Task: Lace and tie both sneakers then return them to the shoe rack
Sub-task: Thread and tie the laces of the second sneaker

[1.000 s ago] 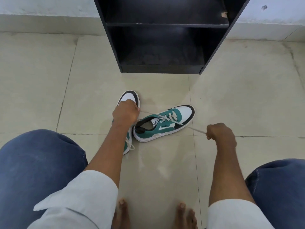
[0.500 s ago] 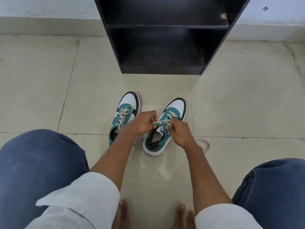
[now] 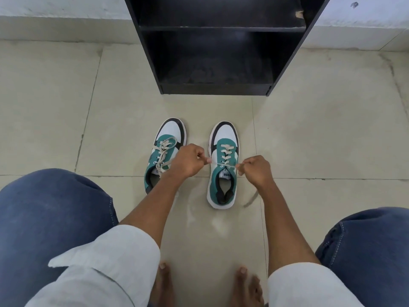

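Two green, white and black sneakers stand side by side on the tiled floor, toes toward the rack. The right sneaker (image 3: 223, 173) is upright and laced with a cream lace (image 3: 225, 156). My left hand (image 3: 188, 161) pinches one lace end at the shoe's left side. My right hand (image 3: 257, 169) pinches the other end at its right side, and the lace runs taut across the tongue between them. A blurred loose tail hangs below my right hand. The left sneaker (image 3: 164, 149) is laced, and my left wrist covers part of it.
A black shoe rack (image 3: 221, 89) with bare shelves stands against the wall just beyond the shoes. My knees in blue jeans frame both sides. My bare feet (image 3: 205, 284) rest on the floor at the bottom.
The right sneaker turned from lying across to standing straight with its toe toward the rack. My hands came together over its tongue, then pulled apart sideways, drawing the lace tight.
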